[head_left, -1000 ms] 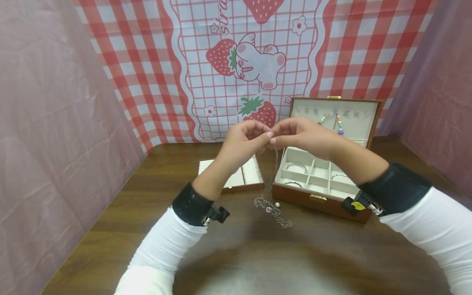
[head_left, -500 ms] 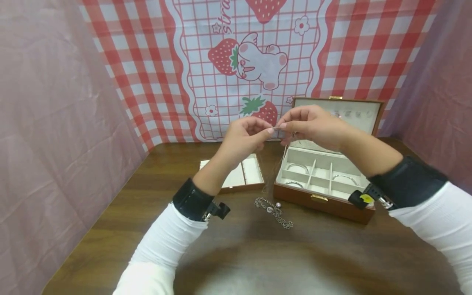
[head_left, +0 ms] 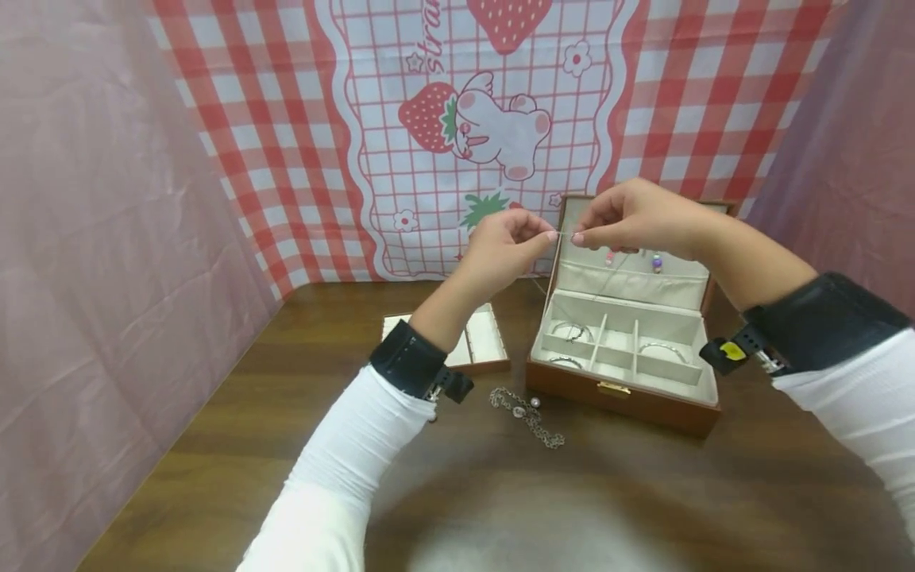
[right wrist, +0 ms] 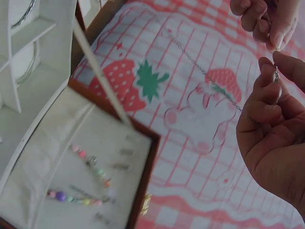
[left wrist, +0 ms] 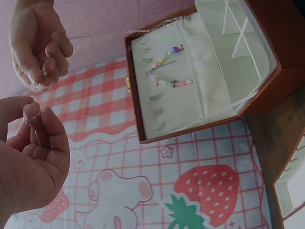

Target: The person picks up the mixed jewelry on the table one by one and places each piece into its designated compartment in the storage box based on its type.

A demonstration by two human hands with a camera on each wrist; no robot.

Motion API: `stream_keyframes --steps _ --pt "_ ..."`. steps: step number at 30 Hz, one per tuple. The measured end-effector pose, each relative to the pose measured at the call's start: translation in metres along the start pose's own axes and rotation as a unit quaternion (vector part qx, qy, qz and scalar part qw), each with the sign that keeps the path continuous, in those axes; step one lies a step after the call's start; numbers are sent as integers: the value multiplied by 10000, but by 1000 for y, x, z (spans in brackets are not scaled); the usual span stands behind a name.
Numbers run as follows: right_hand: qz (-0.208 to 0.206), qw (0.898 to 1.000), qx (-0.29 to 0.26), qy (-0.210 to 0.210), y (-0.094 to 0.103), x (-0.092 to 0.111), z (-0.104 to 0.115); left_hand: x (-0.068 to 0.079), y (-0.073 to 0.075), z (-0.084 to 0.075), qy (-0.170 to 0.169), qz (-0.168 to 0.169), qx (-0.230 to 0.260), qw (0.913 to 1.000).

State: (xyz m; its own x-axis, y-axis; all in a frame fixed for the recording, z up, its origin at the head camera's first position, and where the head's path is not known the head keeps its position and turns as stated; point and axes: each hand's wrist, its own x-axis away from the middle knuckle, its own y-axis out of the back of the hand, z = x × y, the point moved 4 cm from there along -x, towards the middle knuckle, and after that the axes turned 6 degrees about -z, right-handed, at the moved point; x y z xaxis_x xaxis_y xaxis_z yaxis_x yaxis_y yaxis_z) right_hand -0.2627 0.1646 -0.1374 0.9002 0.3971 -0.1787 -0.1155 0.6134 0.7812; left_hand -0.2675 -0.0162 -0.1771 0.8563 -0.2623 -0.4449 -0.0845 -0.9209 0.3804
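Observation:
In the head view my left hand [head_left: 503,246] and right hand [head_left: 646,218] are raised in front of the open jewelry box [head_left: 622,401]. Each pinches one end of a thin silver chain necklace [head_left: 565,233], a short stretch showing between the fingertips. The left wrist view has the left hand [left wrist: 38,148] close up, links lying over a fingertip. More of the necklace [right wrist: 188,57] hangs in a long line away from the right hand [right wrist: 274,138] in the right wrist view. Any clasp is too small to make out.
A colourful beaded strand [left wrist: 164,62] hangs inside the lid. Silver bracelets [head_left: 568,363] lie in the box's compartments. A chunky silver chain [head_left: 525,413] with a round charm lies on the wooden table before the box. A shallow white-lined tray [head_left: 488,334] stands to its left.
Both hands have risen and shifted right, and their fingertips have drawn apart. A short stretch of the necklace now shows between them.

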Motion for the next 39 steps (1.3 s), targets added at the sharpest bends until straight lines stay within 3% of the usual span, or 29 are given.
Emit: stream_keyframes --steps 10,16,21,24,27,30,34,36,39 --pt "-681 9959 -253 -548 12 -9 -46 -35 -36 22 546 -35 -100 9985" --pt "-1105 9910 -382 -652 12 -21 -65 -49 -52 33 858 -314 143 9957" --pt "-1384 9864 -507 -722 6 -37 -78 -55 -65 52 1086 -606 261 9919" --pt "-1482 9843 -581 -765 4 -45 -83 -55 -72 64 1219 -580 242 9906" --pt "-1549 9833 -587 -758 5 -52 -83 -52 -74 76 1365 -436 -76 9897" --pt "-1588 9829 -549 -747 8 -58 -83 -47 -70 86 1388 -350 -764 9868" --pt "-1597 9821 -476 -878 14 -63 -86 -35 -61 103 1536 -243 -1666 9737" --pt "-1628 9812 -443 -933 18 -65 -88 -26 -60 114 1839 1 -1691 9683" --pt "-1695 9802 -383 -946 21 -69 -92 -11 -62 132 2394 594 -1220 9614"
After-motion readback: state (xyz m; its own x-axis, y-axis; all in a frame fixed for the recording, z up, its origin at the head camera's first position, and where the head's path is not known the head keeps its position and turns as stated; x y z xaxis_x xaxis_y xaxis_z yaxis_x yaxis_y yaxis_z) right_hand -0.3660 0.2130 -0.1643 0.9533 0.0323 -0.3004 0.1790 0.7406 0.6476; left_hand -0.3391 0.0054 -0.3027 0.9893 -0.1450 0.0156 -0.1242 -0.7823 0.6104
